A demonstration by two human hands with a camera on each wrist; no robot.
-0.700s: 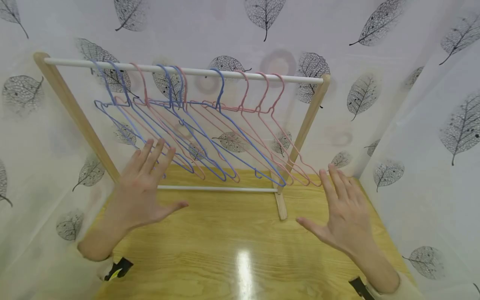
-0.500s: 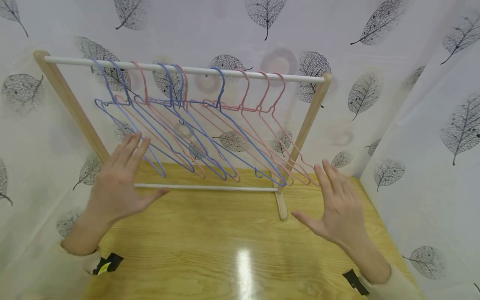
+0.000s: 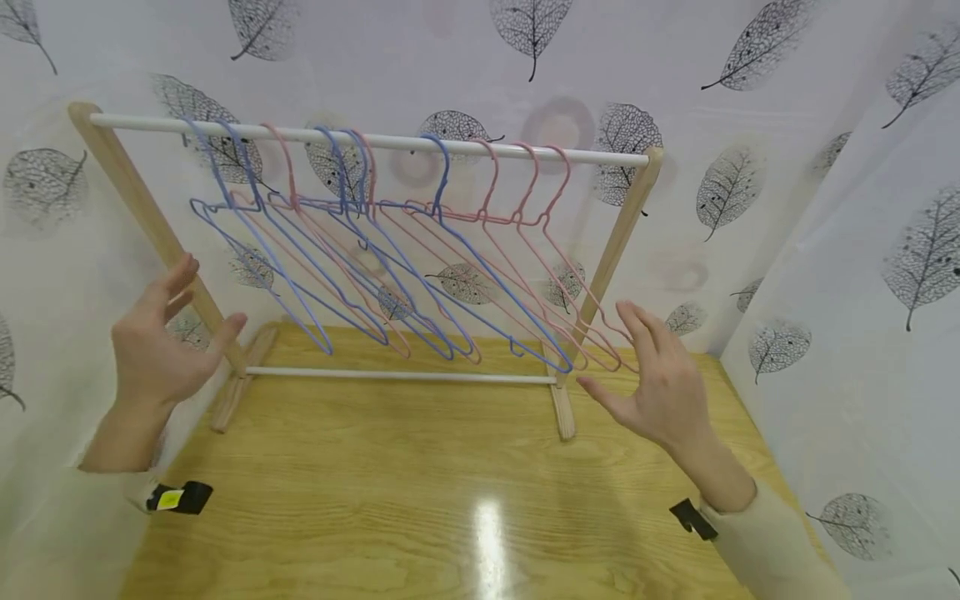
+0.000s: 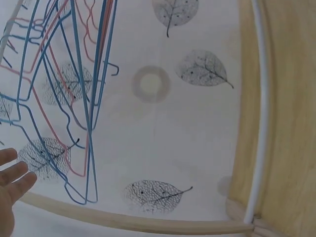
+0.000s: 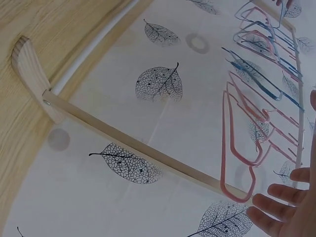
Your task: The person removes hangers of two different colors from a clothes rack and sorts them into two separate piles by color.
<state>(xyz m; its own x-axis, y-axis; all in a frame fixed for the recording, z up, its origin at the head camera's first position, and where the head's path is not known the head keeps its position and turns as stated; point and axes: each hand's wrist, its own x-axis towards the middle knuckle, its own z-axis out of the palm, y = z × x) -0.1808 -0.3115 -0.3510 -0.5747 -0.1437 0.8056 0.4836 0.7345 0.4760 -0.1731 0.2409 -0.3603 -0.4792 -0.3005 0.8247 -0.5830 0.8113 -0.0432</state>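
Several blue hangers (image 3: pixel 443 179) and pink hangers (image 3: pixel 556 196) hang by their hooks from the white top rail (image 3: pixel 405 142) of a small wooden rack. My left hand (image 3: pixel 161 342) is raised beside the rack's left post (image 3: pixel 142 200), thumb spread from the fingers, holding nothing. On the other side, my right hand (image 3: pixel 667 392) hovers with fingers extended and thumb apart, its fingertips close to the lower ends of the rightmost pink hangers. It holds nothing either. In the left wrist view, fingers (image 4: pixel 19 186) show at the lower left, near the hangers.
The rack stands at the back of a wood-grain table (image 3: pixel 375 483), with a white lower rail (image 3: pixel 405 377) and wooden feet (image 3: pixel 562 412). Leaf-printed sheets (image 3: pixel 862 333) enclose the back and sides. One small hook (image 3: pixel 516 346) sticks out from a blue hanger.
My left hand has moved left, away from in front of the blue hangers, and turned, uncovering the rack's left foot. My right hand has shifted slightly left and up. The hangers look unmoved.
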